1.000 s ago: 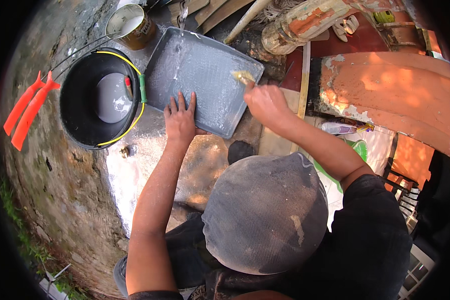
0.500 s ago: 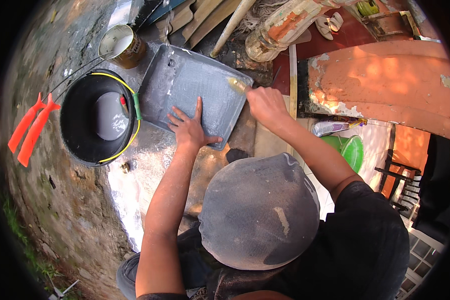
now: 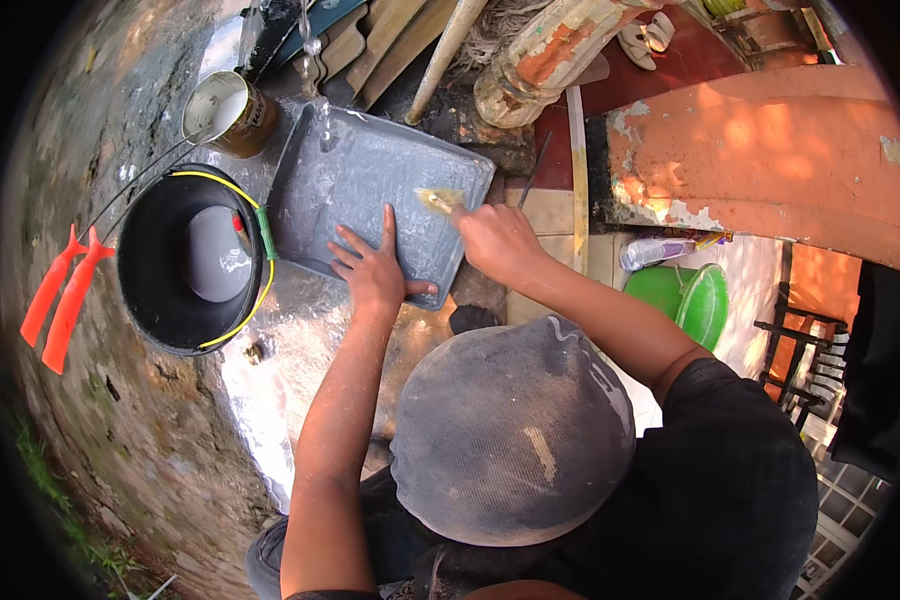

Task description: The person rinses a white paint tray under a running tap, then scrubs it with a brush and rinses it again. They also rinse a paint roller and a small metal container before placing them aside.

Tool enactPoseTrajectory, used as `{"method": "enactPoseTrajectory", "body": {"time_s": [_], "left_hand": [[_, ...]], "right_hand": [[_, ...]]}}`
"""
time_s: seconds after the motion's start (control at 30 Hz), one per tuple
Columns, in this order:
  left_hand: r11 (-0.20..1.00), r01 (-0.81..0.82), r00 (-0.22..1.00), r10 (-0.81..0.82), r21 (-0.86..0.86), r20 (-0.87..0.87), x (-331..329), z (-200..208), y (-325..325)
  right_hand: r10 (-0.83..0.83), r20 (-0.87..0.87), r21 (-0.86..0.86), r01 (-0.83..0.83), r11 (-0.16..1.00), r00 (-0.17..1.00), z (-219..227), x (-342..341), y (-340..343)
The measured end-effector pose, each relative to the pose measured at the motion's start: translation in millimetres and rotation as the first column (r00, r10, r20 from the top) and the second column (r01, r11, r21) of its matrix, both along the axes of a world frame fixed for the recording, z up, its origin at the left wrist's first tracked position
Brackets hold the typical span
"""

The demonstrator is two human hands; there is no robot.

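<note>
A grey paint tray [image 3: 370, 150], wet-looking and streaked, lies tilted in the upper middle. My left hand [image 3: 373, 275] rests on its near side, fingers spread. My right hand [image 3: 500, 243] is closed round the handle of a paintbrush [image 3: 437, 201] with pale yellowish bristles, which touch the tray's surface near its right side. Left of the tray stands a black bucket [image 3: 160, 300] with a yellow handle, whitish liquid inside and a small red-tipped thing at its wall. A shiny strand, perhaps running water, hangs over the tray's far left corner.
Behind the bucket is a tin [image 3: 255, 125] of whitish liquid. Two orange-handled tools [image 3: 65, 310] reach out from it at the left. Corrugated sheets [image 3: 370, 45] and a peeling post [image 3: 530, 80] lie beyond the tray. A green basin [image 3: 705, 305] sits right. A grey cap [image 3: 510, 440] covers the lower middle.
My right hand has drawn the brush leftward and nearer, away from the tray's far right corner. My left hand stays spread on the tray. The whole view has shifted slightly.
</note>
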State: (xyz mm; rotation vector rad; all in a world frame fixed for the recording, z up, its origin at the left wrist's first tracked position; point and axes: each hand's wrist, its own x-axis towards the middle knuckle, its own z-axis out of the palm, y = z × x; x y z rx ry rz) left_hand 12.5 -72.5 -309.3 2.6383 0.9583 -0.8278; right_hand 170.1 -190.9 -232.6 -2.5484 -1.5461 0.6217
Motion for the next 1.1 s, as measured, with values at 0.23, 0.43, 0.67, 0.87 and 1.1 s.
{"method": "enactPoseTrajectory", "body": {"time_s": [0.23, 0.43, 0.67, 0.87, 1.1], "left_hand": [[0.998, -0.04, 0.988, 0.047, -0.051, 0.149, 10, -45, -8], [0.989, -0.148, 0.977, 0.144, 0.016, 0.155, -10, -28, 46], [0.994, -0.049, 0.997, 0.055, -0.096, 0.058, 6, -32, 58], [0.986, -0.067, 0.997, 0.06, -0.152, -0.049, 27, -9, 63], [0.904, -0.366, 0.909, 0.398, -0.22, 0.124, 13, -58, 97]], "right_hand": [[-0.125, 0.079, 0.276, 0.099, 0.956, 0.989, -73, 74, 79], [0.086, -0.152, -0.075, -0.098, 0.992, 0.985, 8, -40, 7], [0.056, 0.07, 0.287, -0.074, 0.955, 0.996, -40, 36, 152], [0.163, 0.165, 0.134, -0.186, 0.973, 0.973, -73, 68, 192], [0.376, 0.124, 0.123, -0.39, 0.913, 0.918, -103, 15, 220]]}}
